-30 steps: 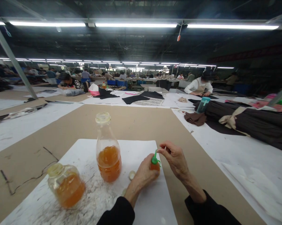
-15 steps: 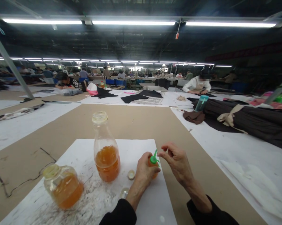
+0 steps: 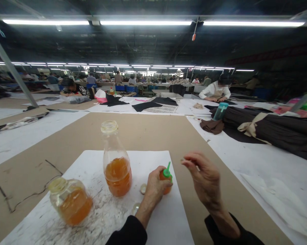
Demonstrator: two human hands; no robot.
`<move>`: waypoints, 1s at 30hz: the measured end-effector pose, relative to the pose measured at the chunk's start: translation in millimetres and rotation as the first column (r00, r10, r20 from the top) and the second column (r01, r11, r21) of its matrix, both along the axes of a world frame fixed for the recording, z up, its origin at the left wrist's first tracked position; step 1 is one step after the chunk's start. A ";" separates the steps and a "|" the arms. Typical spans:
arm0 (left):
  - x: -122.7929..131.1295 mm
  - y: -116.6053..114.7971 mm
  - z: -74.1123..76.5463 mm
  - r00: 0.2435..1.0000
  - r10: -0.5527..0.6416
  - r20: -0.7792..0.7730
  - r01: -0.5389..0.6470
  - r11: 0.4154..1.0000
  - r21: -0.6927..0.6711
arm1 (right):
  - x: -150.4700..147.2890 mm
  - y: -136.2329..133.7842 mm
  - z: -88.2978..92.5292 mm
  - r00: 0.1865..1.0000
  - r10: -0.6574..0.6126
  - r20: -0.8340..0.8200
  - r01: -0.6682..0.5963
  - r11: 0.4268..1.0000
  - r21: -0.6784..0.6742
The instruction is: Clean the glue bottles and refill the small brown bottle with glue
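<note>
My left hand [image 3: 156,183] is wrapped round a small orange bottle [image 3: 166,190] with a green nozzle cap [image 3: 166,172], upright at the right side of a white sheet [image 3: 158,224]. To its right, my right hand [image 3: 203,177] is raised, thumb and forefinger pinched on something small and pale, too small to name. Left of my left hand stands a tall clear bottle [image 3: 118,177] part-filled with orange liquid, its top open. A squat clear jar [image 3: 73,204] with orange liquid is at the lower left. A small round cap [image 3: 143,189] lies beside my left hand.
A thin dark cord [image 3: 32,195] lies on the brown surface at left. Brown cloth [image 3: 211,126], a teal bottle [image 3: 220,111] and a dark tied bundle [image 3: 275,129] are at right. A person in white sleeves [image 3: 216,92] bends over the far table.
My right hand has moved right and slightly up, away from the green nozzle. My left hand still holds the small bottle, nearly in the same place.
</note>
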State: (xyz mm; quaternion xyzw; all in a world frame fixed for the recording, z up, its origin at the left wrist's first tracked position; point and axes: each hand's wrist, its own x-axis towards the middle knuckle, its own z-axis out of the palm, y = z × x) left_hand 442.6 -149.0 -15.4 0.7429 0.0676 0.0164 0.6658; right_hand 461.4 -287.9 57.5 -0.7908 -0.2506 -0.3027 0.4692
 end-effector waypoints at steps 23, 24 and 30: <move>-4.7 7.2 -2.0 0.998 0.038 0.048 -0.040 0.998 0.045 | 18.1 12.5 -28.8 0.999 0.040 0.025 -0.028 0.929 -0.369; -5.2 7.3 -1.5 0.998 0.035 0.050 -0.038 0.998 0.047 | 17.1 12.7 -28.2 0.999 0.053 0.008 -0.047 0.934 -0.354; -6.1 6.4 -1.5 0.998 0.025 0.057 -0.028 0.998 0.050 | 11.1 14.0 -28.0 0.993 0.103 -0.049 -0.113 0.956 -0.270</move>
